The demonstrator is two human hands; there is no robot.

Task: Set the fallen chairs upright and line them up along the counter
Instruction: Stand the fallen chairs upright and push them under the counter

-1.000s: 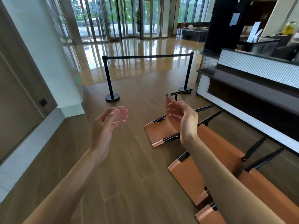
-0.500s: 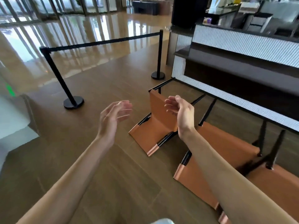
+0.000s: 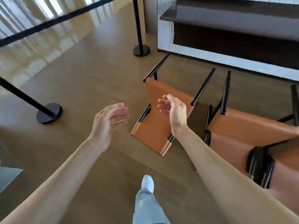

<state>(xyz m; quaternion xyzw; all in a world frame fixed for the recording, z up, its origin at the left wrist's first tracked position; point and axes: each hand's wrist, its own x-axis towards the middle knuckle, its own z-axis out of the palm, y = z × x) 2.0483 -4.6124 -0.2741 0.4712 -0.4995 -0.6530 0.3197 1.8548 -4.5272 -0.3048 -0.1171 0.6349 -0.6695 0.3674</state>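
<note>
At the far left a black post point(image 3: 24, 98) leans across the picture on its round base, on the wooden floor point(image 3: 80, 78). Half a second ago this post stood farther away and higher in the view; now it is nearer and the glass doors behind it are gone from the picture, because the head looks more downward. A black belt point(image 3: 48, 24) runs from the left edge to a second post point(image 3: 140, 29) far in the middle, which is also closer than before.

The left hand point(image 3: 107, 122) is open, fingers spread a little, palm turned to the right, and it holds nothing. It is in the air, above the floor, just left of the first fallen chair point(image 3: 155, 126). Below, a leg in light jeans with a white shoe point(image 3: 147, 183) is stepping forward; earlier only the tip of the shoe showed.

The right hand point(image 3: 174, 109) is open too, fingers loosely curved, empty, and it is in front of the orange seat of the first fallen chair, as before; I cannot tell that it touches. This chair lies on its back, black legs pointing toward the counter point(image 3: 226, 52) at the far right. A second fallen chair point(image 3: 246, 128) lies just right of it, partly hidden by the right forearm. Both chairs look bigger and closer than earlier, and are not moved.
</note>
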